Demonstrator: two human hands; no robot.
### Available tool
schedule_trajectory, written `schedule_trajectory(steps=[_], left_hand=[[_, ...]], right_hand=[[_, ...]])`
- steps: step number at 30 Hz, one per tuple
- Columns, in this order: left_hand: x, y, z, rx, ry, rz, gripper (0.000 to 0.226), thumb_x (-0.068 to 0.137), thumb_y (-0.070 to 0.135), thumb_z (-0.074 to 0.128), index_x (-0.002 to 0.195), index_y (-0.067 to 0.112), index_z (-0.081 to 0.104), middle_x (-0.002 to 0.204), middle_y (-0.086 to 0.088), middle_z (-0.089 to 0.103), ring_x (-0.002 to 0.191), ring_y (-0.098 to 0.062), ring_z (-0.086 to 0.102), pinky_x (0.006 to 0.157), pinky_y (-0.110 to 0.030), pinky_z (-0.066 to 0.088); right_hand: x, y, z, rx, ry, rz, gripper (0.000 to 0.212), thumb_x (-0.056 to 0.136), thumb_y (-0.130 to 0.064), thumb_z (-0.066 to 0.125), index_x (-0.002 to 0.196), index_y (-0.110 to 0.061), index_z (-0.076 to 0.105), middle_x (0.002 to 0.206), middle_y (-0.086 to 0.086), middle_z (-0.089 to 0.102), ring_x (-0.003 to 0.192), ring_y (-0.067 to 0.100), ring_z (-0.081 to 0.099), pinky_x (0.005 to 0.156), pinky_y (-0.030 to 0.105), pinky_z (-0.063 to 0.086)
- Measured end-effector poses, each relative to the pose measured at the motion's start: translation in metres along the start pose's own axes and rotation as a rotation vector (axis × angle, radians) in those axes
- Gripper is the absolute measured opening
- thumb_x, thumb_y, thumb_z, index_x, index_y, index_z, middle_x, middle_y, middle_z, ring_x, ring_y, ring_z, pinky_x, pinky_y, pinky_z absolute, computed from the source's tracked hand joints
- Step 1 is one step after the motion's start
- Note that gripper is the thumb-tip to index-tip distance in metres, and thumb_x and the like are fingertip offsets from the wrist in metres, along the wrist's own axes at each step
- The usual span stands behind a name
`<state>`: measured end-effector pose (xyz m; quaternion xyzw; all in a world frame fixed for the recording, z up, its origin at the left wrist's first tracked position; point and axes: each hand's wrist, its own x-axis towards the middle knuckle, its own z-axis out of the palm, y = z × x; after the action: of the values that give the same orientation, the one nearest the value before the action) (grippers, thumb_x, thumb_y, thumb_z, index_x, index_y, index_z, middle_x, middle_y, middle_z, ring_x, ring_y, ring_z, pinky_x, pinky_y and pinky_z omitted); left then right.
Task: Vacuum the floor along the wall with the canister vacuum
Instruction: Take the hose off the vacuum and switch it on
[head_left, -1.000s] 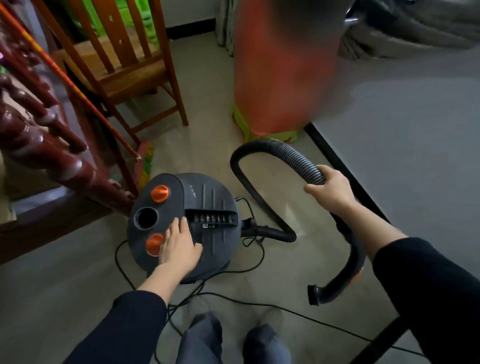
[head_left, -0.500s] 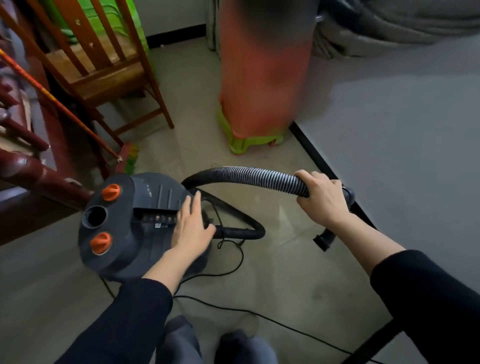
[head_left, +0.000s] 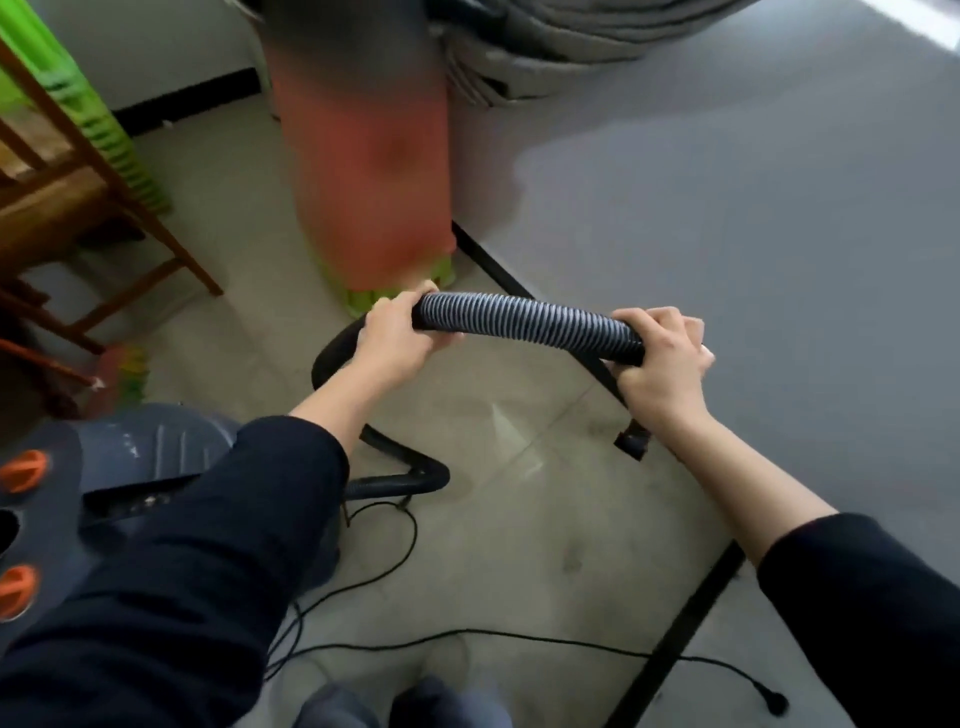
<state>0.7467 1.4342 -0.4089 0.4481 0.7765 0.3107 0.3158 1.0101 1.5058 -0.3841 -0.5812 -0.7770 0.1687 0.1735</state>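
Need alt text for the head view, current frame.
The left hand and right hand grip a ribbed hose above a tiled floor. The grey vacuum sits lower left, a black cord trailing across the floor; a grey wall runs along the right.

The canister vacuum (head_left: 156, 452) ran off the left edge, half hidden under the left sleeve (head_left: 208, 545); the tall orange object (head_left: 374, 182) was blurred.

There are 2 hands, left hand (head_left: 395, 340) and right hand (head_left: 660, 364), 1 hose (head_left: 524, 322), 1 canister vacuum (head_left: 150, 457), 2 orange knobs (head_left: 23, 470), 1 chair (head_left: 62, 208).
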Motion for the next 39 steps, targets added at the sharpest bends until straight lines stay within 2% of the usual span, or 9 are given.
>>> schedule_trajectory(steps=[6,10,15,20,27,30,32,36,39], left_hand=[[0.027,0.072,0.005,0.021,-0.071,0.326,0.045,0.086,0.008,0.070,0.129,0.009,0.055,0.105,-0.002,0.051,0.096,-0.013,0.045,0.070,0.009,0.025],[0.043,0.088,0.023,-0.201,-0.210,0.267,0.041,0.093,0.022,0.064,0.132,0.025,0.055,0.131,0.003,0.055,0.120,-0.008,0.046,0.110,-0.023,0.034],[0.006,0.052,0.044,0.186,-0.461,0.135,0.067,0.089,0.008,0.061,0.149,0.016,0.035,0.153,-0.004,0.036,0.142,-0.020,0.032,0.116,-0.032,0.027],[-0.074,-0.004,0.068,0.048,-0.921,-0.094,0.091,0.073,0.016,0.074,0.151,0.024,0.029,0.152,0.000,0.038,0.136,-0.010,0.037,0.113,-0.029,0.031],[-0.099,0.019,0.083,-0.088,-0.444,0.044,0.053,0.070,0.030,0.077,0.114,0.036,0.047,0.098,0.009,0.066,0.086,-0.015,0.062,0.076,-0.032,0.050],[-0.086,0.044,0.054,-0.030,-0.499,0.179,0.054,0.069,0.025,0.076,0.115,0.031,0.048,0.095,0.005,0.063,0.083,-0.016,0.060,0.070,-0.030,0.048],[-0.073,0.057,0.034,0.094,-0.520,0.218,0.055,0.067,0.025,0.076,0.115,0.027,0.050,0.094,0.004,0.062,0.082,-0.016,0.059,0.067,-0.028,0.046],[-0.048,0.070,-0.004,0.384,-0.612,0.280,0.049,0.063,0.026,0.078,0.106,0.025,0.053,0.088,0.005,0.060,0.080,-0.016,0.058,0.064,-0.030,0.047],[-0.036,0.080,-0.029,0.583,-0.643,0.356,0.051,0.063,0.022,0.078,0.105,0.030,0.049,0.087,0.009,0.056,0.077,-0.011,0.056,0.059,-0.028,0.043]], right_hand=[[-0.020,0.023,-0.028,0.348,-0.166,0.237,0.030,0.073,-0.004,0.073,0.088,-0.022,0.055,0.076,-0.004,0.054,0.075,0.019,0.052,0.066,0.031,0.042],[-0.026,0.022,-0.029,0.621,-0.140,0.415,0.026,0.073,-0.003,0.075,0.088,-0.015,0.057,0.080,0.001,0.056,0.069,0.014,0.052,0.062,0.027,0.043],[-0.028,0.006,0.003,0.991,-0.155,0.693,0.027,0.070,-0.009,0.081,0.083,-0.015,0.057,0.074,0.001,0.058,0.070,0.019,0.054,0.066,0.033,0.044],[-0.009,-0.019,0.014,1.283,-0.248,0.900,0.023,0.078,-0.016,0.077,0.089,-0.011,0.057,0.073,0.001,0.053,0.061,0.015,0.053,0.052,0.026,0.045],[0.002,-0.038,-0.009,1.491,-0.098,1.123,0.030,0.087,-0.015,0.067,0.110,-0.005,0.050,0.094,0.011,0.053,0.083,0.029,0.058,0.062,0.048,0.049],[0.003,-0.032,-0.016,1.264,0.144,1.058,0.057,0.078,-0.008,0.074,0.127,-0.007,0.046,0.121,0.014,0.055,0.093,0.024,0.062,0.078,0.046,0.056],[-0.001,-0.026,-0.019,0.734,0.219,0.828,0.071,0.076,-0.008,0.072,0.139,-0.012,0.039,0.143,0.009,0.036,0.115,0.018,0.047,0.094,0.034,0.045],[-0.020,-0.031,-0.019,0.046,-0.327,0.036,0.073,0.072,-0.001,0.059,0.139,-0.027,0.046,0.147,-0.005,0.038,0.146,0.017,0.021,0.116,0.047,0.013],[-0.029,-0.035,-0.003,-0.026,-0.356,-0.165,0.042,0.072,-0.018,0.071,0.111,-0.022,0.055,0.109,-0.005,0.060,0.117,0.021,0.052,0.115,0.048,0.021]])
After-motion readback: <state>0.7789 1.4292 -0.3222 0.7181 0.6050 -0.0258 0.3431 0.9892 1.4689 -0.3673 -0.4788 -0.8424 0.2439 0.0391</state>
